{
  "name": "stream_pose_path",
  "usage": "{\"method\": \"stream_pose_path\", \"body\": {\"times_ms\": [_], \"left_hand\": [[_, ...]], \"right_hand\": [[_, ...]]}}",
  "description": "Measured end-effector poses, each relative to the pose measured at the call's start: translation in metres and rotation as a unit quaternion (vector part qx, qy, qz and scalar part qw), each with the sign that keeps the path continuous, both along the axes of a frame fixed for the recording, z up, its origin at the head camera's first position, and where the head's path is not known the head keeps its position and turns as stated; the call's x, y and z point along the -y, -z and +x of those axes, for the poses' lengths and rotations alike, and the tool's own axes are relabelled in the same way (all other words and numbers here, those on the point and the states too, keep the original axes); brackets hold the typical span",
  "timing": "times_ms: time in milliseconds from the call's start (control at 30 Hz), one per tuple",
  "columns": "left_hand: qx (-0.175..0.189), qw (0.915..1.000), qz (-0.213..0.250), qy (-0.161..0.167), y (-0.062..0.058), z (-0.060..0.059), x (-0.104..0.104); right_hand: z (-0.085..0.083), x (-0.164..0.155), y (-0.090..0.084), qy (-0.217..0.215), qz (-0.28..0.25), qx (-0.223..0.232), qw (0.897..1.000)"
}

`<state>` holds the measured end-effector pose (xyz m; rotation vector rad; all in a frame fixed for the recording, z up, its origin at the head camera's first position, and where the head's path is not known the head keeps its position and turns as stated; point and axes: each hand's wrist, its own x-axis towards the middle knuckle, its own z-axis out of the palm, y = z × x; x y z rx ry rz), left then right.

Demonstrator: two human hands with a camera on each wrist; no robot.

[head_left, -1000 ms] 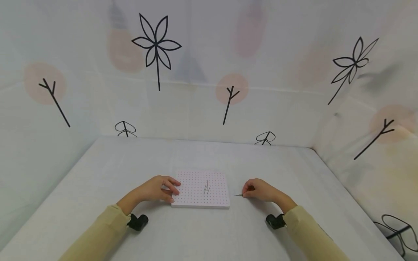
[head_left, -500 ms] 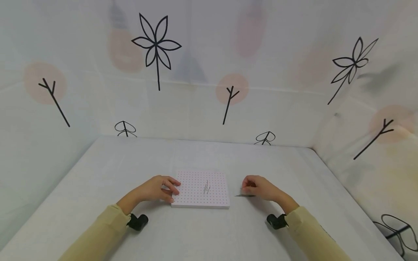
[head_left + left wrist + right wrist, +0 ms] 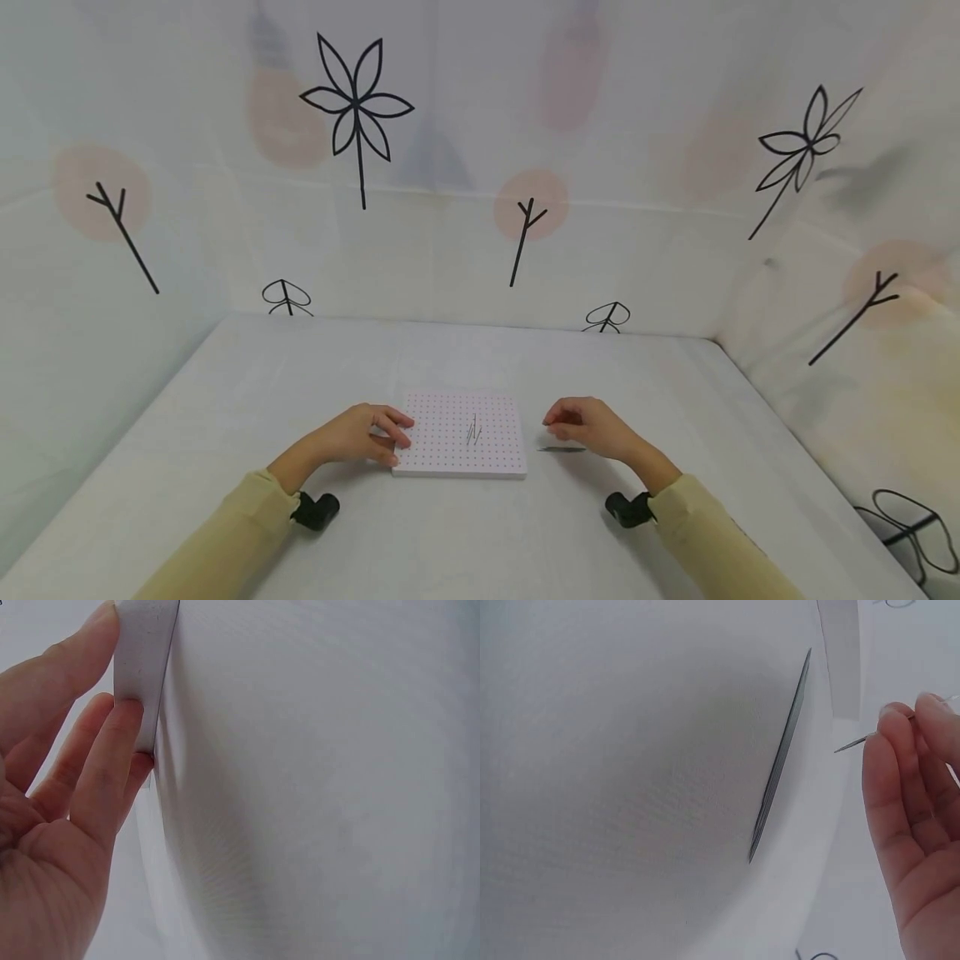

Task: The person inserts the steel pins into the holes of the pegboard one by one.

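Observation:
A white pegboard (image 3: 442, 460) with rows of small dots lies on the table. Several thin needles (image 3: 474, 429) stand up from it, right of its middle. My left hand (image 3: 352, 433) rests at the board's left edge; in the left wrist view its fingertips touch the side wall (image 3: 139, 664). Just right of the board, my right hand (image 3: 596, 427) is raised over the cloth. Between thumb and fingers it pinches one slim grey needle (image 3: 850, 745), whose pointed end sticks out. Below that hand lies a bundle of similar needles (image 3: 562, 450), side by side.
White cloth (image 3: 465, 542) covers the table. Behind and at both sides hang pale curtains (image 3: 450, 250) with printed flowers and twigs. Black wrist cameras (image 3: 318, 510) are strapped at the sleeve ends.
My right hand has lifted off the needle bundle with one needle pinched and shifted slightly left, toward the board. The bundle stays on the cloth. The left hand has kept its place.

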<state>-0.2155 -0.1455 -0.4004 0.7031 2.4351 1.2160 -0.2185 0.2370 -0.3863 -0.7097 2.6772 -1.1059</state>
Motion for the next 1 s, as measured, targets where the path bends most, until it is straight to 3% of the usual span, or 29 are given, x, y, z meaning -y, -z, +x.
{"method": "stream_pose_path", "body": {"times_ms": [433, 1000], "left_hand": [[-0.002, 1.0000, -0.002, 0.000, 0.000, 0.000, 0.000], [-0.005, 1.0000, -0.006, -0.002, 0.000, 0.000, 0.000]], "right_hand": [[0.001, 0.015, 0.001, -0.001, -0.050, -0.016, 0.999], [0.001, 0.037, -0.003, 0.000, -0.080, -0.018, 0.997]]}}
